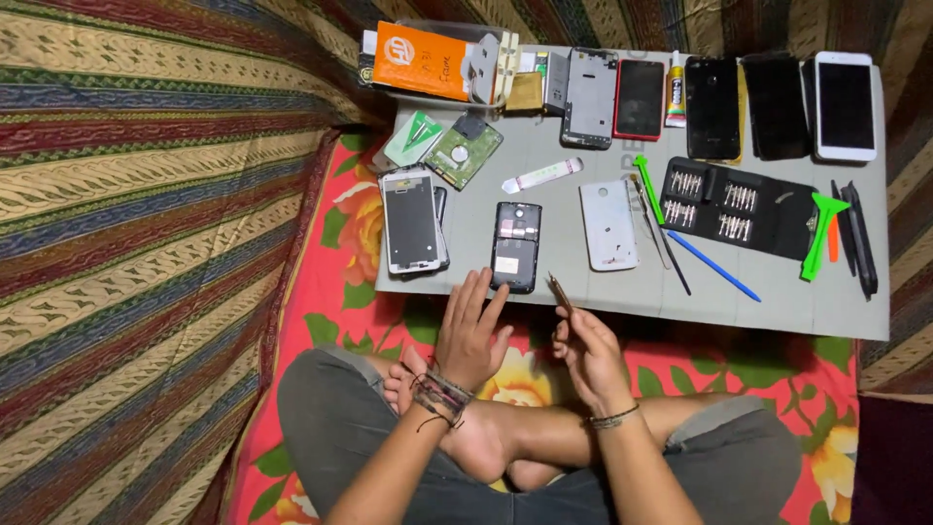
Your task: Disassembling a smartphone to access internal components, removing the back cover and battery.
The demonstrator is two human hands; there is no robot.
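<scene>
We see the left hand (pixel 469 333) spread open, fingers loose, forefinger tip touching the near end of the opened black phone (pixel 515 246), gripping nothing. The right hand (pixel 585 355) pinches a slim brown tool (pixel 559 290), wrist low over crossed legs, tip angled up-left toward the phone. The phone lies on the grey board (pixel 777 301), long axis running away from us.

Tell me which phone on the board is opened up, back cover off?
The black phone at the board's near edge, just ahead of the left hand. Its internals and a label show, unlike the closed handsets lined up along the far edge.
</scene>
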